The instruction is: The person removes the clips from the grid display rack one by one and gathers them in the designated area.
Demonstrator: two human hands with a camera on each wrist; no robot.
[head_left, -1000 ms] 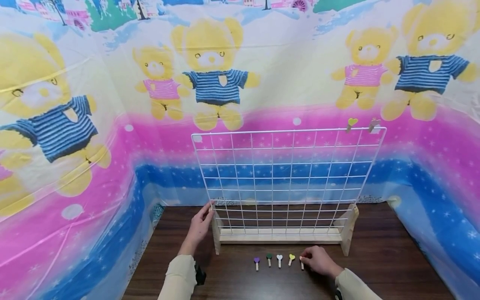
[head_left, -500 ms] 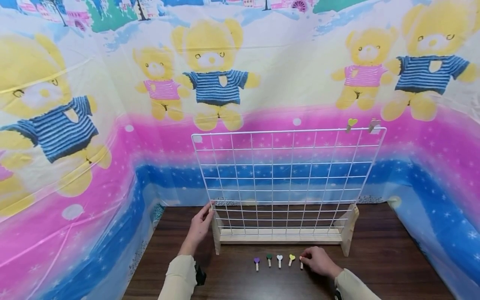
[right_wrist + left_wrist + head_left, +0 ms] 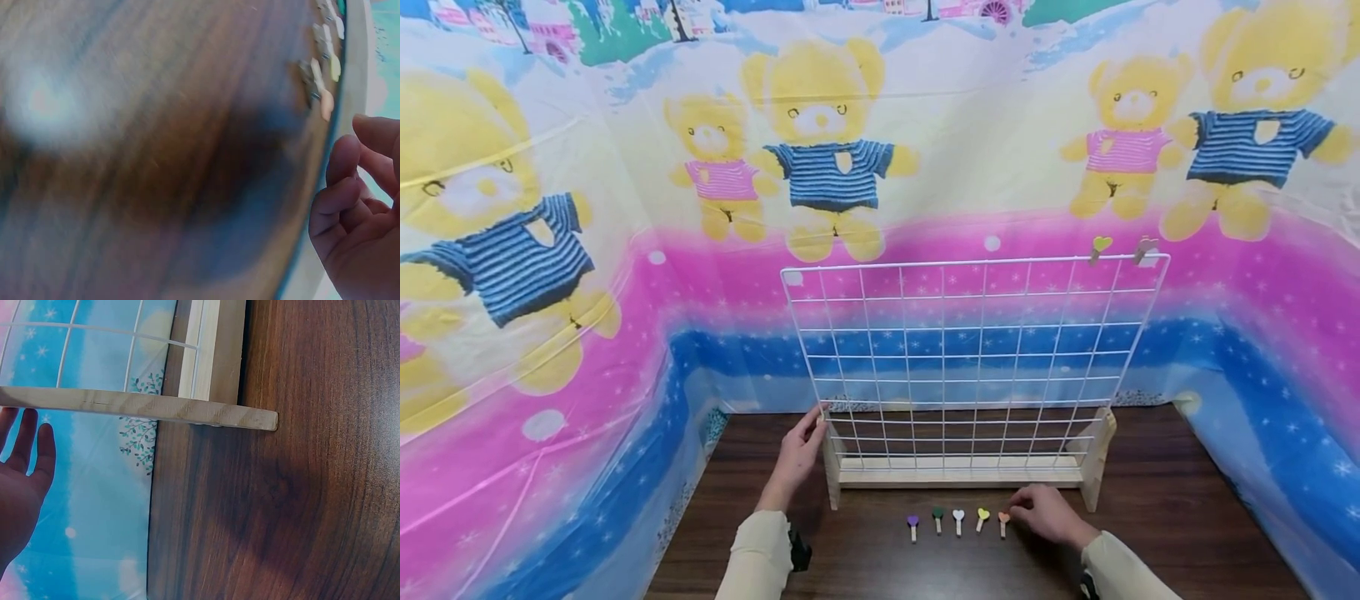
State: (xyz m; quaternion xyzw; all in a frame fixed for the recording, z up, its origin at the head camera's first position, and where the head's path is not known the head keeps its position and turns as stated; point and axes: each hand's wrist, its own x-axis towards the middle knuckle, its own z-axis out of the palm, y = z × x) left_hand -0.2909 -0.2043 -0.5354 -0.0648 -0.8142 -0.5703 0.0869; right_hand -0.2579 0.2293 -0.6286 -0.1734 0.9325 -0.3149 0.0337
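A white wire grid stands upright in a pale wooden stand on the dark table. My left hand is at the stand's left side post, fingertips at its upper end; in the left wrist view the fingers reach fairly straight to the post. My right hand is just right of an orange heart clothespin. In the right wrist view its fingers are loosely bent, holding nothing, with a gap to the orange heart.
Left of the orange one lie a yellow, a white, a dark green and a purple heart clothespin. A yellow and a greyish clothespin are clipped on the grid's top right. A bear-print cloth hangs behind.
My right hand has let go of the orange heart clothespin and drawn slightly right, so its heart now shows. My left hand has stayed at the post.
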